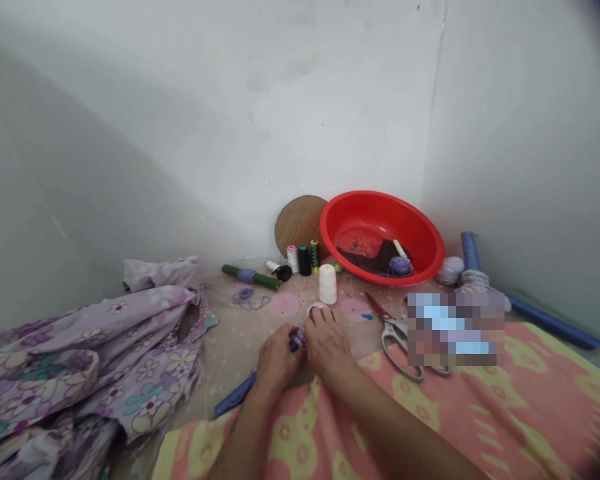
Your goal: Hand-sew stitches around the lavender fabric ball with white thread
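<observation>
Our two hands are together low in the middle of the view, with the left hand (279, 357) and right hand (327, 343) closed in on a small purple-and-blue fabric bundle (297, 340) between them. The left one pinches it from the side, and the fingers of the right press on its other side. A blue fabric roll (235, 395) runs out from under the left hand, down and to the left.

Just past our right fingertips sits a white thread cone (327, 285), with a small white ring (316, 309) right beside it. Red-bladed scissors (397, 343) with silver handles lie off to the right. Farther back are a few thread spools (305, 260) in a row, a green tube (250, 277) wrapped with purple thread, and a round of cardboard (299, 225) leaning on the wall behind a red plastic basin (380, 197). The basin holds a dark heap and a purple yarn ball (400, 267).

We've got lilac floral fabric (90, 360) piled on the left and pink-and-yellow patterned cloth (430, 413) under our arms. A pixelated patch (455, 330) hides whatever sits on the right.
</observation>
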Tool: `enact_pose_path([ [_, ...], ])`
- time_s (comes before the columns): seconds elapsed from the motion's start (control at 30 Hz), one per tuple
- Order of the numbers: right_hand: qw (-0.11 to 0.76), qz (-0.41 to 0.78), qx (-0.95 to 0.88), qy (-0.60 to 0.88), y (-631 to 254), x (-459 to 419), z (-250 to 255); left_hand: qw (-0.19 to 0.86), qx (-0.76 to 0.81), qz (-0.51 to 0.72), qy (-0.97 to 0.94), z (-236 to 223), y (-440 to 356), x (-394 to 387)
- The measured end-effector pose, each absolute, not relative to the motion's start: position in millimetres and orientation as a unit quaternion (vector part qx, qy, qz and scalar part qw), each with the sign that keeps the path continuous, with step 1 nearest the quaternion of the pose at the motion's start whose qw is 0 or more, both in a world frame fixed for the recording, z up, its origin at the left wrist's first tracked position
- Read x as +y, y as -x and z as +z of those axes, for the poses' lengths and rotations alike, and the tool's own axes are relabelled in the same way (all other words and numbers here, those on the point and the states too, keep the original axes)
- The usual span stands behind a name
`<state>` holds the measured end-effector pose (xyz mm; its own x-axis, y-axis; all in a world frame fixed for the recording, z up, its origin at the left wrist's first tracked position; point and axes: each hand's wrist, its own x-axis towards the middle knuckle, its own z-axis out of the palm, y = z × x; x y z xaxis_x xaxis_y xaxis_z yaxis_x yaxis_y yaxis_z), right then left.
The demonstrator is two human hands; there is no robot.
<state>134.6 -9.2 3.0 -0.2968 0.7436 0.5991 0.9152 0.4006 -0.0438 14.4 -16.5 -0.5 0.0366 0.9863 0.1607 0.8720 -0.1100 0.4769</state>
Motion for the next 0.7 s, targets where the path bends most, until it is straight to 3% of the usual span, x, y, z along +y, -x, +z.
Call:
enact_pose_path([
  [0.17, 0.287, -0.146, -0.795, 0.514, -129.7, -5.0, 1.2, 0.126, 0.649, 0.242, -0.710, -2.1, -13.6, -15.1],
  [0.27, 0.366, -0.094, -0.784, 0.492, -129.2, 0.0, -0.4, 0.134, 0.657, 0.240, -0.702, -0.8, -13.5, -15.2],
  [0.4, 0.560, 0.158, -0.679, 0.447, -133.7, 8.5, -0.3, 0.143, 0.650, 0.251, -0.703, -3.0, -10.7, -13.4],
  [0.53, 0.660, 0.442, -0.490, 0.358, -145.2, 14.6, 5.4, 0.156, 0.642, 0.252, -0.707, -6.2, -7.7, -9.4],
  [0.7, 0.773, 0.445, -0.323, 0.317, -171.0, 24.1, 12.1, 0.157, 0.648, 0.254, -0.701, -4.5, -6.9, -8.6],
])
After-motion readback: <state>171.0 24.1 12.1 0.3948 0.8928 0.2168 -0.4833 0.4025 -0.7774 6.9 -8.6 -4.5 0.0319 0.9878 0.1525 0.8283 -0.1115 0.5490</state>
